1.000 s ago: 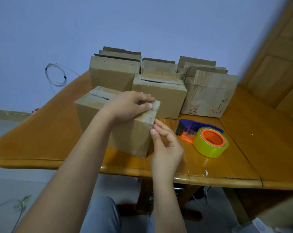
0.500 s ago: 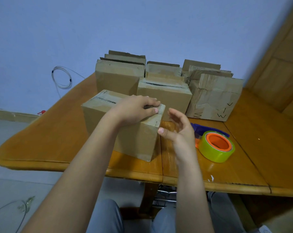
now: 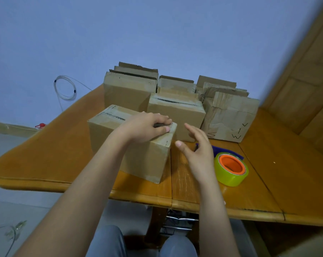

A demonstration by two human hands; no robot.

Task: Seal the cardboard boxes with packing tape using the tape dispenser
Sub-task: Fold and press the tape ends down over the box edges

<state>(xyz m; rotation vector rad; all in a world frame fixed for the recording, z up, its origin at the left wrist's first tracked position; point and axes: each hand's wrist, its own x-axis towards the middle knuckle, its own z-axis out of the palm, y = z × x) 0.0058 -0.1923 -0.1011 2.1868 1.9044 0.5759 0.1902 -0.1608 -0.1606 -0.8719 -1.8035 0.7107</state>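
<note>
Gripping box [image 3: 147, 160] at its top right end with left hand [image 3: 144, 127], fingers curled over the flap seam, thumb pressed along the near edge. Standing near the front edge of table [image 3: 45, 154]. Hovering just right of it, not touching: right hand [image 3: 197, 151], fingers spread wide, holding nothing. Lying just beyond that hand: tape roll [image 3: 229, 179]. Stacked behind: more boxes [image 3: 125, 91].

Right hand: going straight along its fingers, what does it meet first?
Likely the front face of the middle cardboard box: the right hand points at it, just past the corner of the near box. Depth is unclear.
</note>
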